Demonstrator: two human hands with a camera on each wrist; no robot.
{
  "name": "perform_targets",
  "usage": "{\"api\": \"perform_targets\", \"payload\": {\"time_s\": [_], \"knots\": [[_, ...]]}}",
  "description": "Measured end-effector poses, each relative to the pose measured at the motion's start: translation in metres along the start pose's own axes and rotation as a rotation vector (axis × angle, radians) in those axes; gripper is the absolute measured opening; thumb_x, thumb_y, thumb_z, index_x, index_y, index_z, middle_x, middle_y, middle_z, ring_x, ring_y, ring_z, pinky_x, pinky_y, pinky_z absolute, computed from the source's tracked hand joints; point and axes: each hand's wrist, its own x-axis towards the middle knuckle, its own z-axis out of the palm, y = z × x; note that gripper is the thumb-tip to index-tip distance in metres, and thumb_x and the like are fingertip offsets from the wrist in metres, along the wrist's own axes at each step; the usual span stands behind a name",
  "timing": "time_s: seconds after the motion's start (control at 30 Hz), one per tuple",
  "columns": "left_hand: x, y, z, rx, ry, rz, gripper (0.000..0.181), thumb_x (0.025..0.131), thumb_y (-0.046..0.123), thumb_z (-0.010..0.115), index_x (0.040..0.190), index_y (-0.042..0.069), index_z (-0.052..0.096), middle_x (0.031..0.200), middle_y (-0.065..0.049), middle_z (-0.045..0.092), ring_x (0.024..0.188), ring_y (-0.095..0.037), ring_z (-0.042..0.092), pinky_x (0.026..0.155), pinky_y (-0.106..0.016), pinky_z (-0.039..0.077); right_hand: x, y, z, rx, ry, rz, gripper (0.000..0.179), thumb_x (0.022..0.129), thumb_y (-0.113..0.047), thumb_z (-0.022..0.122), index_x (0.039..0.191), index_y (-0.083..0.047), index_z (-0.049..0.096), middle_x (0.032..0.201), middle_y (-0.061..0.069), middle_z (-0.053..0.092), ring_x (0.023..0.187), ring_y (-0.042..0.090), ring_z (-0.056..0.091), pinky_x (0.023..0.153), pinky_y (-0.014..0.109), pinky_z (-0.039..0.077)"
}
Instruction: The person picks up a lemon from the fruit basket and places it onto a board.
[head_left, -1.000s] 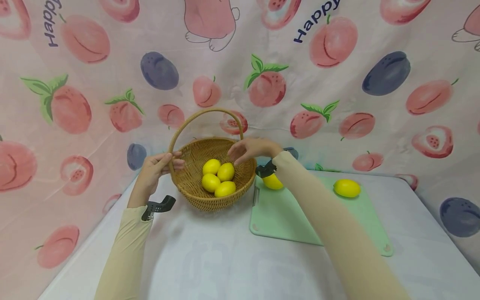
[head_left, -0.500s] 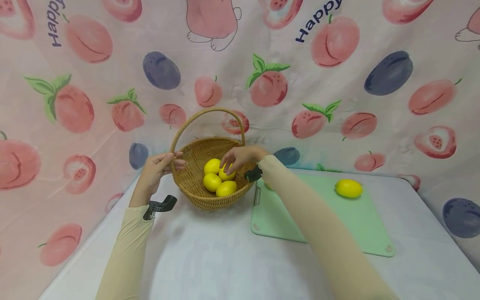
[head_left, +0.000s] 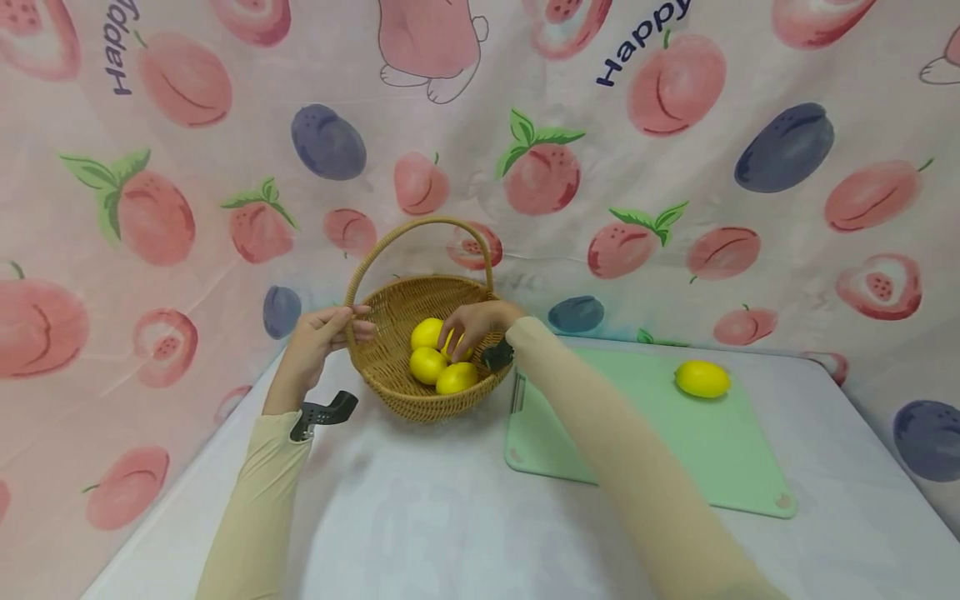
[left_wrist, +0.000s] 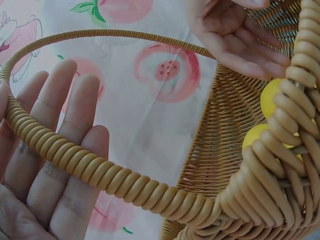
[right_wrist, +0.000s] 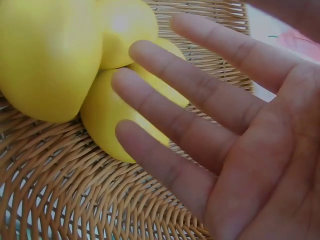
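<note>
A brown wicker basket (head_left: 420,408) with a tall arched handle (left_wrist: 80,162) stands tilted towards me, several yellow lemons (head_left: 427,367) grouped inside. My left hand (head_left: 309,346) holds the handle near its left base, thumb on the near side and the other fingers stretched out behind it. Inside the basket, my right hand (head_left: 480,323) hovers over the right-hand lemons, covering part of one in the head view. In the right wrist view its fingers (right_wrist: 170,115) are spread and fairly straight, overlapping the lemons, with the palm bare.
Right of the basket lies a pale green cutting board (head_left: 555,450), partly behind my right forearm. One more lemon (head_left: 702,379) rests at its far right. A white cloth (head_left: 420,517) covers the table, and a fruit-print curtain (head_left: 480,150) hangs close behind.
My right hand has come down and slightly left into the basket, over the lemons. A lemon on the board's left is now hidden by my right arm. The left hand keeps its hold.
</note>
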Motion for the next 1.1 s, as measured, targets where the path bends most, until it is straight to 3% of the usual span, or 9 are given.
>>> {"api": "perform_targets", "payload": {"time_s": [0.37, 0.6, 0.83, 1.0, 1.03, 1.1], "knots": [[0.006, -0.017, -0.008, 0.022, 0.02, 0.0, 0.029, 0.1, 0.02, 0.044, 0.091, 0.025, 0.071, 0.081, 0.013, 0.073, 0.078, -0.004, 0.07, 0.078, -0.019, 0.055, 0.008, 0.004, 0.0, -0.017, -0.013, 0.085, 0.038, 0.09, -0.014, 0.063, 0.127, -0.008, 0.055, 0.128, 0.013, 0.059, 0.118, 0.024, 0.056, 0.102, 0.041, 0.046], [0.006, -0.017, -0.008, 0.031, 0.015, 0.013, 0.025, 0.1, 0.025, 0.046, 0.092, 0.025, 0.07, 0.081, 0.013, 0.073, 0.079, -0.005, 0.07, 0.079, -0.02, 0.055, 0.01, 0.006, 0.001, -0.025, 0.004, 0.131, 0.038, 0.09, -0.015, 0.064, 0.127, -0.01, 0.055, 0.126, 0.009, 0.06, 0.118, 0.021, 0.056, 0.099, 0.034, 0.048], [0.006, -0.017, -0.008, 0.038, 0.017, 0.001, 0.025, 0.099, 0.025, 0.046, 0.093, 0.026, 0.07, 0.081, 0.012, 0.073, 0.079, -0.004, 0.07, 0.079, -0.019, 0.055, 0.012, 0.008, 0.003, -0.043, 0.006, 0.154, 0.037, 0.089, -0.017, 0.065, 0.125, -0.013, 0.058, 0.131, 0.006, 0.054, 0.111, 0.019, 0.058, 0.101, 0.036, 0.046], [0.006, -0.018, -0.008, 0.047, 0.013, 0.003, 0.024, 0.099, 0.025, 0.047, 0.093, 0.028, 0.07, 0.08, 0.012, 0.073, 0.079, -0.004, 0.07, 0.079, -0.02, 0.055, 0.017, 0.013, 0.005, -0.054, 0.006, 0.167, 0.038, 0.085, -0.019, 0.07, 0.122, -0.015, 0.06, 0.128, 0.003, 0.054, 0.101, 0.013, 0.058, 0.088, 0.027, 0.048], [0.006, -0.018, -0.008, 0.046, 0.011, 0.005, 0.024, 0.099, 0.025, 0.047, 0.093, 0.028, 0.07, 0.08, 0.012, 0.073, 0.079, -0.004, 0.07, 0.079, -0.02, 0.055, 0.018, 0.013, 0.006, -0.049, 0.007, 0.172, 0.037, 0.085, -0.019, 0.07, 0.121, -0.015, 0.061, 0.137, 0.004, 0.048, 0.102, 0.013, 0.057, 0.086, 0.025, 0.048], [0.006, -0.017, -0.008, 0.045, 0.009, 0.008, 0.024, 0.099, 0.025, 0.047, 0.093, 0.027, 0.07, 0.08, 0.012, 0.073, 0.078, -0.005, 0.07, 0.079, -0.02, 0.055, 0.02, 0.014, 0.007, -0.04, 0.002, 0.185, 0.037, 0.084, -0.017, 0.071, 0.12, -0.014, 0.061, 0.136, 0.006, 0.05, 0.104, 0.013, 0.054, 0.087, 0.025, 0.047]]}}
